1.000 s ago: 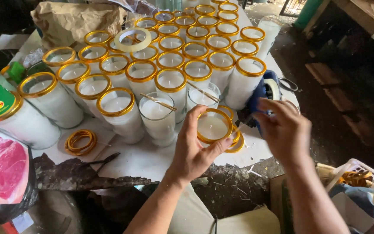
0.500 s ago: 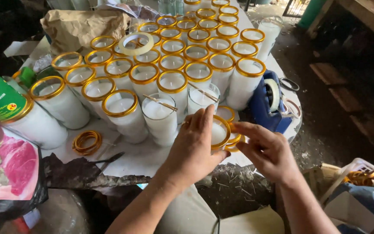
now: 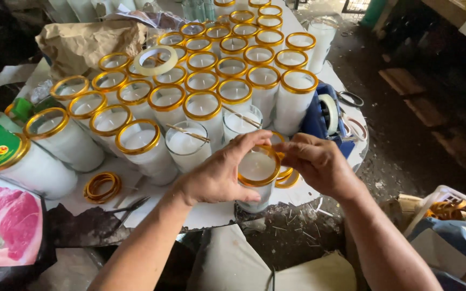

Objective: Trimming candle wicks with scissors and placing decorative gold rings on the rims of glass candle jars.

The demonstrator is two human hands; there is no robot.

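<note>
Right hand (image 3: 319, 164) moved in from the blue tape dispenser (image 3: 327, 116), now pinching gold ring (image 3: 258, 166) on candle glass (image 3: 254, 186) at lower centre; left hand (image 3: 219, 172) still wrapped around it.

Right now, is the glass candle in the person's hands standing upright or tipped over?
Upright. The glass candle has its gold-ringed mouth facing up, white wax showing inside, with the left hand and right hand at its rim.
</note>
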